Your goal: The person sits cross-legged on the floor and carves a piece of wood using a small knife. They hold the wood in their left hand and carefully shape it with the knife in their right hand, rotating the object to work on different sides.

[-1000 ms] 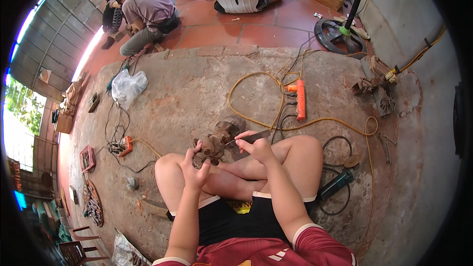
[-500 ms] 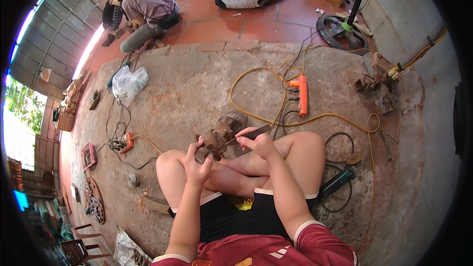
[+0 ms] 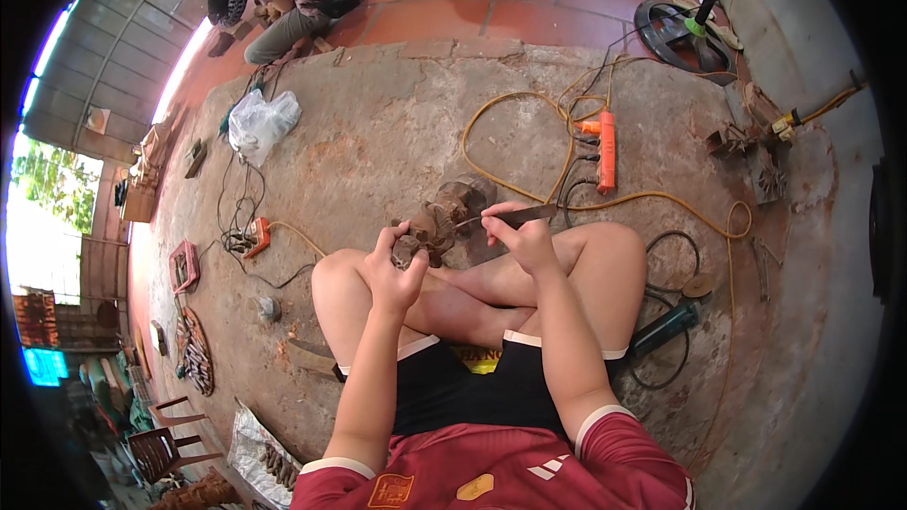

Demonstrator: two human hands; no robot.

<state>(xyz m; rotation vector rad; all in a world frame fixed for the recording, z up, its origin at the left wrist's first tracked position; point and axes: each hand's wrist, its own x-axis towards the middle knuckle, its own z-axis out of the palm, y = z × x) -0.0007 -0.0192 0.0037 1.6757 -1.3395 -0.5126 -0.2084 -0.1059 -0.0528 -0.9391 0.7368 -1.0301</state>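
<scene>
Above my crossed legs is a knobbly brown piece that looks like a wood carving [image 3: 433,226]. The thumb and fingers of my left hand [image 3: 395,276] are curled around its near end. My right hand [image 3: 521,240] grips a thin-tipped carving tool with a dark flat handle [image 3: 529,215], its tip pointing left at the carving's side. Whether the tip touches the wood I cannot tell. Just beyond the carving stands a round, brownish block or stump [image 3: 470,196], partly hidden by it.
An orange power strip [image 3: 607,156] with looped yellow cable lies ahead right. A dark green cylindrical power tool [image 3: 664,331] rests by my right knee. Ahead left are a plastic bag [image 3: 262,125] and another orange socket [image 3: 256,238]. Other people sit on the red tiles [image 3: 416,24].
My view has tilted down and a little left, so the scene sits higher and further right. Both hands keep their holds, with the tool still beside the carving.
</scene>
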